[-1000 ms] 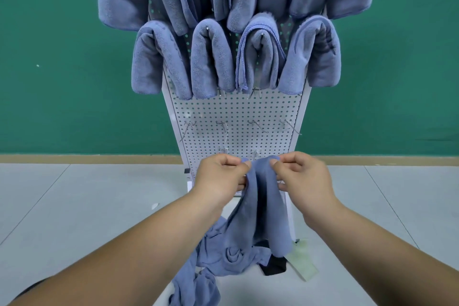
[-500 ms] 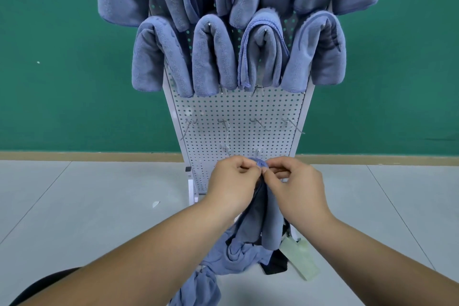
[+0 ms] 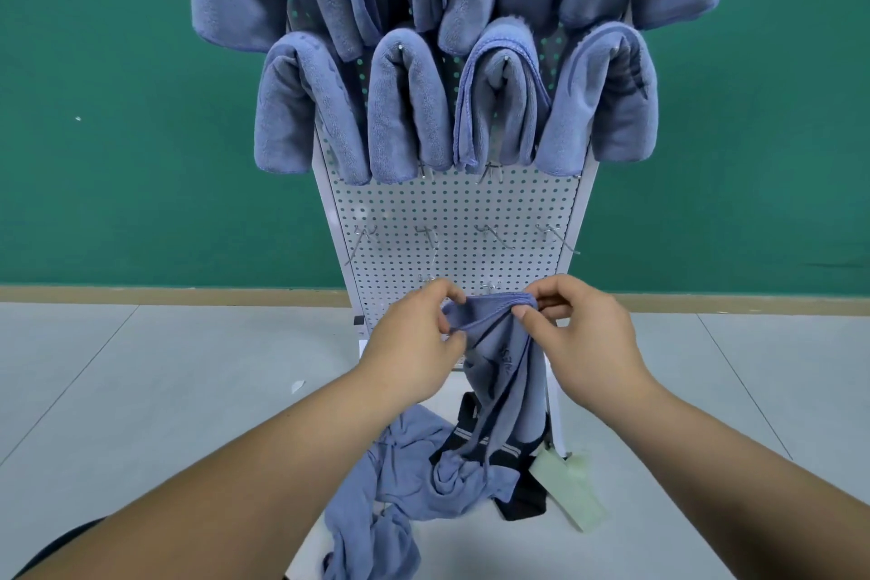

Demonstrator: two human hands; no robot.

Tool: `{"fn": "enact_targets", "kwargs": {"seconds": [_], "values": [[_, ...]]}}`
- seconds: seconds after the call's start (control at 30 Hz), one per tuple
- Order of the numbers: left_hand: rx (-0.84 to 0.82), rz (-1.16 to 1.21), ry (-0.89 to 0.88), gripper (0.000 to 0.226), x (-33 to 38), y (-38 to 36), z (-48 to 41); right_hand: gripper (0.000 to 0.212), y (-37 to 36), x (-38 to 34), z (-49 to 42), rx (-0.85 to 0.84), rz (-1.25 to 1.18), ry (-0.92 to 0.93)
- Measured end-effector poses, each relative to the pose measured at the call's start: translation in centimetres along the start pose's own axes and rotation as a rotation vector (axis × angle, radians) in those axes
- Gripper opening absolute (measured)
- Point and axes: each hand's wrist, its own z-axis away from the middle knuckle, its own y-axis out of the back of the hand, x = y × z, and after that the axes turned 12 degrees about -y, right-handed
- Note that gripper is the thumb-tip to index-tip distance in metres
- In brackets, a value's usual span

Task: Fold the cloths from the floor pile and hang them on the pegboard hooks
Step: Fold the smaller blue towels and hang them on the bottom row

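Right, my left hand [image 3: 414, 339] and right hand [image 3: 579, 334] each pinch the top hem of a blue cloth [image 3: 503, 372] — it hangs in front of the pegboard [image 3: 452, 212], its tail trailing into the floor pile [image 3: 400, 485]. Up above, folded cloths [image 3: 409, 108] drape over hooks — bare hooks [image 3: 426, 233] sit just below them.

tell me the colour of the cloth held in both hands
Blue-grey cloth with darker printed markings, best in the head view.
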Motion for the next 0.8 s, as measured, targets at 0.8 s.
{"fn": "enact_targets", "kwargs": {"seconds": [0.8], "values": [[0.030, -0.495, -0.206, 0.040, 0.3, 3.3, -0.4, 0.012, 0.8, 1.5, -1.6, -0.161, -0.005, 0.046]]}}
